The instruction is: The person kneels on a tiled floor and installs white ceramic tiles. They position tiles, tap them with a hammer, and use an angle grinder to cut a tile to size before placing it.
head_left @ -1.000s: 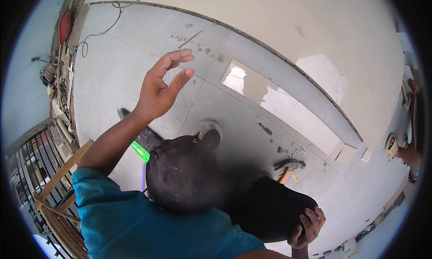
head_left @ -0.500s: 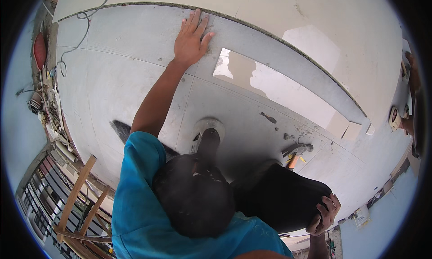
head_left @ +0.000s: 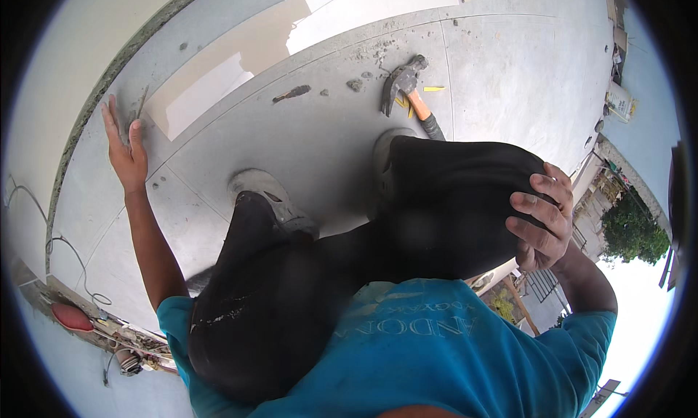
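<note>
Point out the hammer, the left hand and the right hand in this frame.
hammer (head_left: 407, 91): head view, on the neck where the orange handle meets the metal head.
left hand (head_left: 127, 160): head view, on its back.
right hand (head_left: 542, 222): head view, on its back, over the knee.
</note>
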Demonstrator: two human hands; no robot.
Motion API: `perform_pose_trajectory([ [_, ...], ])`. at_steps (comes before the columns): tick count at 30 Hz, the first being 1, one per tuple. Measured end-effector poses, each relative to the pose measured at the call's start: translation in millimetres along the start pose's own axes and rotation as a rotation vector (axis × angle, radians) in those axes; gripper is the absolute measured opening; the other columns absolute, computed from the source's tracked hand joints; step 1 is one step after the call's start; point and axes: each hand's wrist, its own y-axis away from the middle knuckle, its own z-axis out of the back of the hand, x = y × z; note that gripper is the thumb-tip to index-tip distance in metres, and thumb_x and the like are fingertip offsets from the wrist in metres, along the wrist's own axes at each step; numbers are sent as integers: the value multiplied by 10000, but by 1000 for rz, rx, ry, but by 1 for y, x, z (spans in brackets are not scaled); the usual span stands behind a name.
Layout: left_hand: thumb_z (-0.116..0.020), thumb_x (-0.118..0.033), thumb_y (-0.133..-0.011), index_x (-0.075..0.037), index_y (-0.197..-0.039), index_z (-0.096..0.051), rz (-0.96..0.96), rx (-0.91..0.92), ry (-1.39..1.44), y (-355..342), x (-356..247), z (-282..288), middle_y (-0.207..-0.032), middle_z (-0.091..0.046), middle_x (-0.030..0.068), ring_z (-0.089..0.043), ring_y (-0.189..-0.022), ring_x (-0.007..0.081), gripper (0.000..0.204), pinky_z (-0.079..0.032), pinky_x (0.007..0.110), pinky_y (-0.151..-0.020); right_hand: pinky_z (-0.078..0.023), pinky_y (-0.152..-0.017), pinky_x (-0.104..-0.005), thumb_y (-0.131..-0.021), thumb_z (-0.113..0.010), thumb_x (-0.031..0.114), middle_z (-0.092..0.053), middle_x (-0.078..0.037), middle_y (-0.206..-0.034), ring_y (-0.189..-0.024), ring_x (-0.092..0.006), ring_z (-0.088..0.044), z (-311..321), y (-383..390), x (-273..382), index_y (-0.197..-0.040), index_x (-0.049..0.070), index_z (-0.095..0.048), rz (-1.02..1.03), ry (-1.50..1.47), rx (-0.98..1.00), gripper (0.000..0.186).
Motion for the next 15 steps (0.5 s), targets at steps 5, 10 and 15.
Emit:
perform_pose_trajectory([
  [5, -539, -263, -1003, 13, -1413, -425, 227, 10, -10, 11, -17, 17, -1390, -518, 162, -477, -1309, 251, 507, -393, 352, -1069, -384, -1012, -553, -763, -535, 181, -713, -52, -1056, -1141, -316, -596, 0, 10, -8, -846, 152, -740, -28, -32, -65, 223],
  [10, -519, -193, -1009, 36, -1108, -608, 298, 79, 706, 38, -164, 116, -837, -657, 130, -642, -829, 231, 265, -474, 437, -947, -428, -962, -480, -737, -565, 165, -731, -4, -988, -1050, -271, -653, 12, 8, -6, -754, 151, -730, -138, -133, -84, 166],
  [15, -641, -388, -902, -100, -923, -682, -77, 596, 4, 95, -338, 176, -872, -698, 38, -639, -1001, 289, 292, -415, 517, -1006, -498, -800, -341, -710, -611, 91, -722, 46, -932, -924, -139, -677, 60, 18, 21, -722, 161, -717, -278, -220, -60, 127],
])
